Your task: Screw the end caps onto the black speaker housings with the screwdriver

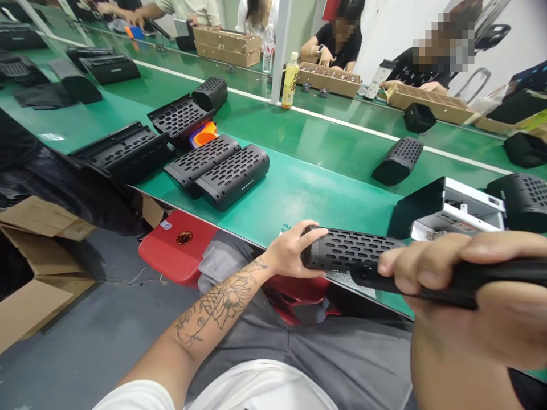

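Note:
My left hand (pixel 294 250) is closed around the left end of a black perforated housing (pixel 354 249), which lies on its side near the table's front edge. In my right hand (pixel 461 285), close to the camera, is a black electric screwdriver (pixel 457 279). Its front end points left, over the lower side of the housing; whether the tip touches it I cannot tell. Behind the right hand stands a white and black box-shaped fixture (pixel 461 208).
Two perforated housings (pixel 235 176) lie left on the green table (pixel 299 182), beside open shells (pixel 122 151) and an orange-and-blue object (pixel 205 135). Another housing (pixel 399 159) stands farther back. A yellow drink bottle (pixel 290 82) is by the post. Several people work across the table.

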{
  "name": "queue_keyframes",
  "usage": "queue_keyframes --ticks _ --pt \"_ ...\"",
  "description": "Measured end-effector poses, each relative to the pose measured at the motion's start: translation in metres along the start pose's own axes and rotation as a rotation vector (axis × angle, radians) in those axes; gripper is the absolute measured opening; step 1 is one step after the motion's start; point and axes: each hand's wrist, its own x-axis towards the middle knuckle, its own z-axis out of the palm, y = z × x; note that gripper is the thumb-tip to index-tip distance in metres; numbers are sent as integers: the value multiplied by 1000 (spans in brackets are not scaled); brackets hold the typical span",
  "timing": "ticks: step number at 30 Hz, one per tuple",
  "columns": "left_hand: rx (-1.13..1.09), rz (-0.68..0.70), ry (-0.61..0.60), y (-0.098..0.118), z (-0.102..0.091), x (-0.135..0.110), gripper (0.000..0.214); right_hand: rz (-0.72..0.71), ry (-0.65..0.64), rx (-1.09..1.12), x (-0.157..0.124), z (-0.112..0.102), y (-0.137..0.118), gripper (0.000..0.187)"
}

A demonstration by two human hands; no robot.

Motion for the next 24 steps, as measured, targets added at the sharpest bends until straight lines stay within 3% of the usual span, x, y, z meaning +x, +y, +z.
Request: queue_keyframes --ticks 2,5,16,24 --pt "-20 -13 -11 0 1 1 104 -21 8 25 6 32 6 25" --pt "-45 -49 -39 0 3 1 105 14 5 24 15 47 17 30" --pt "-64 -70 -23 0 6 1 103 123 -195 65 18 41 31 31" --pt "-36 -48 9 0 4 2 100 107 -329 65 18 31 46 30"
